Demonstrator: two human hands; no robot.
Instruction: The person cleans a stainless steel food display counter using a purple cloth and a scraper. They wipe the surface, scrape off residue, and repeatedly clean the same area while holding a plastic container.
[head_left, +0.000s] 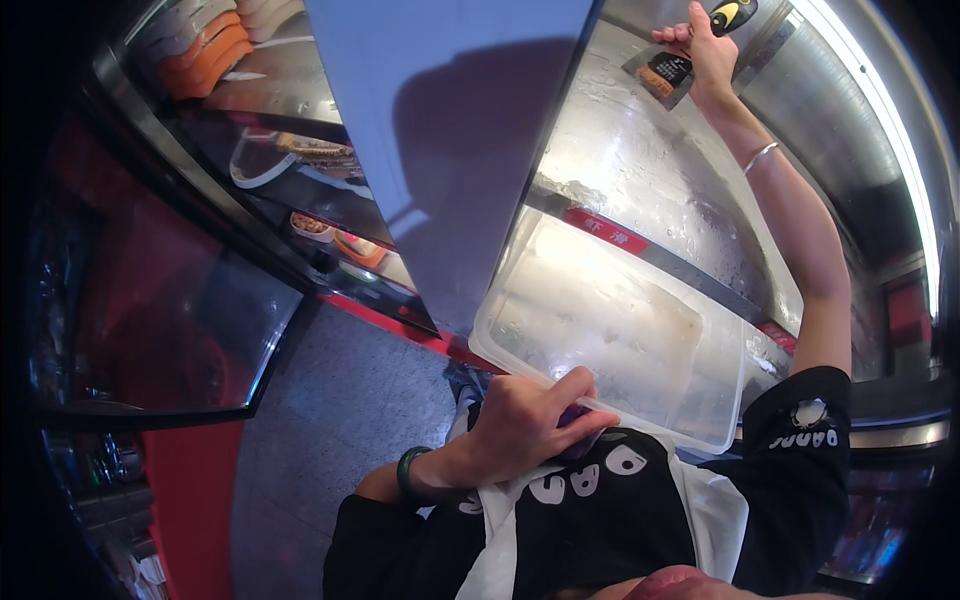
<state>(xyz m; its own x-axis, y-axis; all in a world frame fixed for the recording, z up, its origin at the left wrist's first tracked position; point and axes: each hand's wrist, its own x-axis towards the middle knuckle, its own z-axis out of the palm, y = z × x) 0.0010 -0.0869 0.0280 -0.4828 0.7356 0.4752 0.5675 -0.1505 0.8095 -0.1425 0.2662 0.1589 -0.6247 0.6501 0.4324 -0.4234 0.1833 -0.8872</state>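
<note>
- Fingers of our left hand [530, 420] curl over the near rim of a clear plastic tub [610, 320], gripping it against our chest; something small and purple [578, 420] shows under the fingertips, too hidden for us to say what it is.
- A dark green bangle [408, 472] sits on that wrist.
- We hold the tub low and tilted, its open side toward us, just in front of the frosted steel interior of a fridge [650, 170]; its walls look cloudy and we cannot make out any contents.
- Our right hand [705, 50] reaches far up and away, well apart from the tub, and pinches a small dark packet with an orange patch [665, 75] between thumb and fingers.
- A thin silver bracelet [760, 157] circles the right wrist.
- Beside the raised hand, a black and yellow item [732, 14] sits at the top edge of the view.
- A red label strip [605, 230] runs along the shelf edge behind the tub.
- To our left stands the open fridge door [450, 130], a broad pale panel carrying our shadow.
- Further left, a glass case holds plates of food [310, 160], with stacked orange and white trays [205, 45] above.
</note>
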